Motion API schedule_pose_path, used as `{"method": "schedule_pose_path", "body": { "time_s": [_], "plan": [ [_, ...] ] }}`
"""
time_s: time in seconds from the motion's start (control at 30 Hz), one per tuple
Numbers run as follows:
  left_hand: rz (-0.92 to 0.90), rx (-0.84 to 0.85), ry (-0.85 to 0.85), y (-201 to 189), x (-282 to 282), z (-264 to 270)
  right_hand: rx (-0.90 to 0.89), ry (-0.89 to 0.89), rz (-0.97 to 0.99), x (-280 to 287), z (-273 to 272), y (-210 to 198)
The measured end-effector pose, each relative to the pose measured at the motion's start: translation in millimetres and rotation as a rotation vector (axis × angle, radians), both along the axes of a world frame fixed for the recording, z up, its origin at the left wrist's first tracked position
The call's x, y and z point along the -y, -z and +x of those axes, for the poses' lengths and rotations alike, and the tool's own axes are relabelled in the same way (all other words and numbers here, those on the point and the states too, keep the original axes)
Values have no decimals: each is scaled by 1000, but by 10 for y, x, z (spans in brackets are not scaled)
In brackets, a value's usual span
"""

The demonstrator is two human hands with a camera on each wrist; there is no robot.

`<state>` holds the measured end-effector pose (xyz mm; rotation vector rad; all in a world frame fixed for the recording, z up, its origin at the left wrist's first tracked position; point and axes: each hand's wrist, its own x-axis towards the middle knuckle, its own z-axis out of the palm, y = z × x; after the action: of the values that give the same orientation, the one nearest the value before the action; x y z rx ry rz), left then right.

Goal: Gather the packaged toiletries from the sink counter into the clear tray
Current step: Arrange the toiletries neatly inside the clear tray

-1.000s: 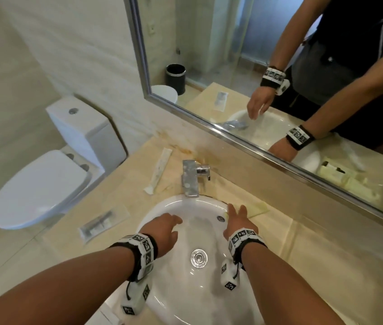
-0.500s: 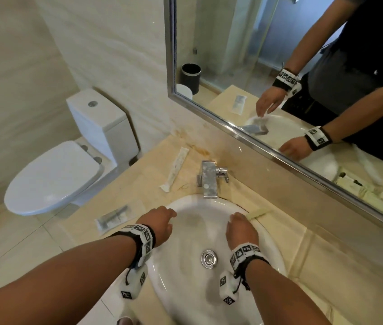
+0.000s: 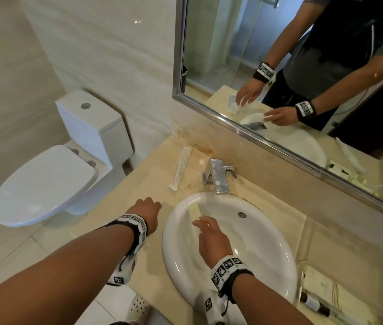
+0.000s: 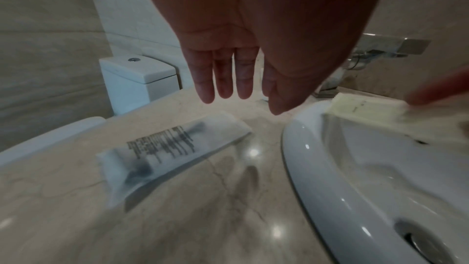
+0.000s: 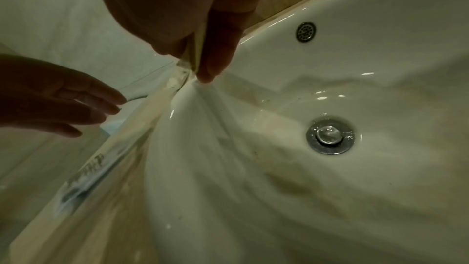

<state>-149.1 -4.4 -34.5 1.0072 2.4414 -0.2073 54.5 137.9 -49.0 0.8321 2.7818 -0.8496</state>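
I can count three little packets out here, and there are more already in the clear tray (image 3: 322,286), which sits on the counter (image 3: 153,165) to the right of the sink (image 3: 265,252), near the front edge. My right hand (image 3: 211,240) is over the sink bowl, and it pinches one packet between my thumb and fingers. This pale yellow packet (image 3: 194,210) is flat, thin and long, with a zigzag end. My left hand (image 3: 144,211) is flat with straight fingers and holds nothing. It hangs just above the counter, left of the sink. Right under it lies the second one, a see-through packet (image 4: 167,152), soft and crinkly, shaped like a long rectangle, with black writing on it and something dark inside. The third is a long white packet (image 3: 181,168), skinny like a stick, lying on the counter to the left of the tap (image 3: 218,177). The tray is clear plastic with straight sides; I can see a small bottle with a dark cap in it, but it is too blurry to count the rest. There is one sink, round, white and shiny, with one silver drain in the middle. The one tap is square and made of metal. The counter is smooth cream stone. One white toilet (image 3: 45,184) stands to the left, and one big mirror (image 3: 303,66) hangs on the wall.
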Motion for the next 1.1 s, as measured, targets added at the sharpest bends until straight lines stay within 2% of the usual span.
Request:
{"method": "schedule_pose_path", "body": {
  "time_s": [0.27,0.47,0.7,0.87,0.97,1.1],
  "plan": [
    [-88,-55,-75,202,439,-327,103,135,-134,198,-422,-76],
    [-125,-52,-37,329,525,-341,123,143,-108,381,-571,4],
    [-109,-31,-18,386,592,-349,133,204,-171,571,-654,-13],
    [-100,19,61,289,629,-420,155,240,-184,644,-536,-73],
    [-116,63,115,179,510,-493,145,263,-170,610,-480,-181],
    [-46,83,140,12,264,-470,141,294,-124,510,-372,-346]
  ]
}}
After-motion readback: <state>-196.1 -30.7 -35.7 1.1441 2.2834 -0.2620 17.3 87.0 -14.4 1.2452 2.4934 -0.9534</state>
